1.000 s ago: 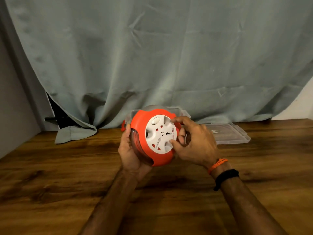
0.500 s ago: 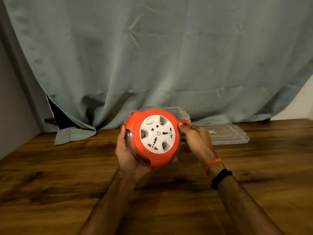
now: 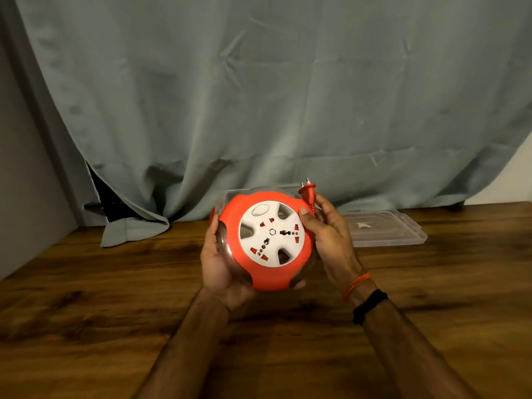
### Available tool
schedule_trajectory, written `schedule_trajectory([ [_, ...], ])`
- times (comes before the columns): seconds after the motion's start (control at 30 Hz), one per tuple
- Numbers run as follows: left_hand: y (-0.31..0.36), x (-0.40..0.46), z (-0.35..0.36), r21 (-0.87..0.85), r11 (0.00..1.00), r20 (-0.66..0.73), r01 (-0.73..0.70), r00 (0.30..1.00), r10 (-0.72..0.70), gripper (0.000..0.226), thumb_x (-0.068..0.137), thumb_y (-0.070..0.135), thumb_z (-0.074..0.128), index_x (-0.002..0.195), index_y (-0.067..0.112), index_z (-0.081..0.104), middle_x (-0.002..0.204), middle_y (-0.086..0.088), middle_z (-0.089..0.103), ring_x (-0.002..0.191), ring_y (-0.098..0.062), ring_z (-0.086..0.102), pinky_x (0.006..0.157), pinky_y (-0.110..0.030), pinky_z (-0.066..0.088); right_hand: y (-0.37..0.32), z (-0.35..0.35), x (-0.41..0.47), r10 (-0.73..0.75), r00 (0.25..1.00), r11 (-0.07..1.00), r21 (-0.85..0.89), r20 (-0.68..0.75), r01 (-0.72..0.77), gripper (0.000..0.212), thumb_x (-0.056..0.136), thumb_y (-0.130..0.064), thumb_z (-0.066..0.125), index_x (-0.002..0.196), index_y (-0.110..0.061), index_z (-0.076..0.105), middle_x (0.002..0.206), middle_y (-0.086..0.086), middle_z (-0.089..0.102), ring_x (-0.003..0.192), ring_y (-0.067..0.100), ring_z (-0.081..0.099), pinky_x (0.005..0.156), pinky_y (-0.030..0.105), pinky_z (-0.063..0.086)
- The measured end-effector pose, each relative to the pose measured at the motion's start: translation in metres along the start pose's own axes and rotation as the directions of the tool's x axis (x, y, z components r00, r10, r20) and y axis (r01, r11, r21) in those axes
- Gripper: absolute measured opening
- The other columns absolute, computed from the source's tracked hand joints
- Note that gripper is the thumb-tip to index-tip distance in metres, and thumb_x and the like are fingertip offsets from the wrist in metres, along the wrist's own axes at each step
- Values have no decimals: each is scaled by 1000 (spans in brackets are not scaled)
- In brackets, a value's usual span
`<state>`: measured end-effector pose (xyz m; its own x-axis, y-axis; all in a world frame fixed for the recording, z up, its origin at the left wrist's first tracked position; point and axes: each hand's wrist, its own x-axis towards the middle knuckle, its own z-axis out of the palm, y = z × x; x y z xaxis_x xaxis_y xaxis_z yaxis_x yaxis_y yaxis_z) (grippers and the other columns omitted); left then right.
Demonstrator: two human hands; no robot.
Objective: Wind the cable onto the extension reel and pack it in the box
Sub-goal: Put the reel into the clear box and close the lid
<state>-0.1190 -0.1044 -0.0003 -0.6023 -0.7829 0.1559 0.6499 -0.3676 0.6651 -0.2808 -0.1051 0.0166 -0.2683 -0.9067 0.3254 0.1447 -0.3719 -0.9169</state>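
Orange-and-white reel [image 3: 270,240], perhaps grey-green curtain [image 3: 259,96]

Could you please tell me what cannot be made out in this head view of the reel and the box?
- Wound cable: the reel body hides it.
- Box: the reel covers nearly all of it, so its contents are unseen.
- Left hand fingers: behind the reel.
- Lid marking: too small to read.
- Plug cord: hidden by the right hand.

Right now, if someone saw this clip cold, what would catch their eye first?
The bright orange extension reel with its white socket face, held up mid-frame above the wooden table between the left hand and the right hand. Next, the orange plug sticking up at the reel's top right by the right hand's fingers. Behind lie a clear box and its lid before a grey-green curtain.
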Motion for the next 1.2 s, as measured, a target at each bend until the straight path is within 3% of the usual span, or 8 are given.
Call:
schedule_trajectory([
  [0.2,9,-14,-3,18,999,-148,50,988,-47,73,84,78,35,118,26,74,131,-18,66,109,-51,65,86,-84,36,6,6,-6,48,999,999,-26,-11,-48,38,91,-7,62,129,-12,58,115,9,70,104,26,67,89,45,56],
  [0.3,15,-24,-4,28,999,-309,-22,951,29,70,89,70,38,123,18,71,130,-21,66,117,-47,61,102,-71,37,10,13,-12,80,996,997,-19,-42,-80,41,89,-8,65,129,-11,58,113,11,70,102,27,68,88,47,56],
  [0.5,24,-58,7,166,970,-541,-179,806,241,42,97,39,52,92,6,77,95,-18,77,81,-33,75,79,-46,55,13,30,-41,132,986,991,-17,-97,-135,34,90,-8,63,124,-11,60,95,9,73,83,29,71,76,46,59],
  [0.6,25,-69,3,306,932,-630,-193,693,350,21,93,5,57,113,2,66,95,-15,74,81,-27,72,76,-44,59,22,42,-55,214,967,975,-36,-139,-221,21,90,-11,63,111,-12,65,89,10,72,80,30,70,78,51,58],
  [0.7,25,-85,-6,418,898,-701,-139,580,416,49,82,-14,61,130,-2,57,116,-24,69,89,-32,69,77,-42,60,32,58,-67,230,966,964,-110,-116,-243,12,90,-14,63,100,-19,67,96,9,72,91,30,69,85,52,56],
  [0.8,29,-106,-19,454,884,-747,-108,495,444,42,86,-11,61,126,1,59,116,-22,68,86,-30,68,73,-38,60,48,78,-72,216,975,953,-205,-59,-223,36,88,-19,63,124,-16,63,112,4,70,105,23,66,97,46,52],
  [0.97,47,-142,-43,476,877,-799,-65,384,462,42,87,-7,64,126,3,57,123,-24,65,105,-39,67,90,-49,57,70,119,-78,277,957,926,-289,90,-241,54,84,-25,63,136,-16,52,133,-3,59,124,16,54,110,40,41],
  [1.2,69,-171,-70,559,827,-801,64,298,519,42,86,1,67,126,6,55,124,-18,63,107,-33,66,84,-40,58,73,155,-96,391,915,839,-447,103,-309,43,80,-29,67,121,-15,64,109,3,71,101,25,66,93,42,53],
])
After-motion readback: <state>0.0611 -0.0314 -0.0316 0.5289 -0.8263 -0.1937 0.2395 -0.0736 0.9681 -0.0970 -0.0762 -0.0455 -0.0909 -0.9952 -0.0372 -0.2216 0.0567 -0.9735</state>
